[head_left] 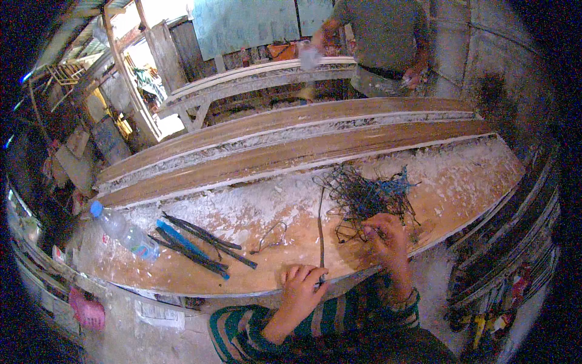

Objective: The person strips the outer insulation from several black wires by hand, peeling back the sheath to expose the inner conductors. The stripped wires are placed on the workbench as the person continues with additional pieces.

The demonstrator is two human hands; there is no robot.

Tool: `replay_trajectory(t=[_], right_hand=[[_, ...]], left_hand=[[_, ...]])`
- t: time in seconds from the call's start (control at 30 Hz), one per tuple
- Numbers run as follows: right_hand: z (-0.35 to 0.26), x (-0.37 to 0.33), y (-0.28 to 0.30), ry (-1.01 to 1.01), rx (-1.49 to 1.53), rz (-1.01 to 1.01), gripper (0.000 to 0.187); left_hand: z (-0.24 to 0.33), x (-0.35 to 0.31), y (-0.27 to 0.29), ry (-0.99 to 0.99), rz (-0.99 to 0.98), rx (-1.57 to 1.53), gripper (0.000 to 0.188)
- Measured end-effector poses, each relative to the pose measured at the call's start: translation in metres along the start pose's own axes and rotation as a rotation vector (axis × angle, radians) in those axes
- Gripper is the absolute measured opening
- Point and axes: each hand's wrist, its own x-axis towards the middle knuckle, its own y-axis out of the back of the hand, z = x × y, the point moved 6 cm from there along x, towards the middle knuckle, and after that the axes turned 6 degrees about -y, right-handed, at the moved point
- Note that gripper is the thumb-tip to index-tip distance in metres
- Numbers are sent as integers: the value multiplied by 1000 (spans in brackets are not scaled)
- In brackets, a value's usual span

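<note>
At the table's near edge, my left hand (303,286) is closed around the lower end of a long, thin dark strip (321,227). The strip runs away from me over the wooden tabletop (285,233). To its right lies a loose tangle of black and blue strands (373,194). My right hand (389,238) is at the tangle's near edge with its fingers pinched together; what is between them is too small to make out. Left of my hands lie several flat dark strips (209,236) and a blue strip (182,239). A thin loose strand (270,236) curls between them and my left hand.
A clear plastic bottle with a blue cap (121,229) lies at the left. White flakes cover much of the tabletop. Beyond run long wooden beams (291,148) and a bench (260,79), where another person (388,42) stands. A pink basket (88,309) is at lower left.
</note>
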Motion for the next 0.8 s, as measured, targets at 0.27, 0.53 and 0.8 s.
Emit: replay_trajectory(t=[0.27, 0.53, 0.8], right_hand=[[-33, -23, -37, 198, -7, -255, 17], [-84, -67, -55, 496, 219, -760, 27], [-99, -122, -63, 109, 386, -1187, 23]], left_hand=[[-4, -3, -3, -35, 13, -33, 27], [9, -47, 58, 270, 51, -362, 20], [51, -116, 148, 384, 317, -403, 15]])
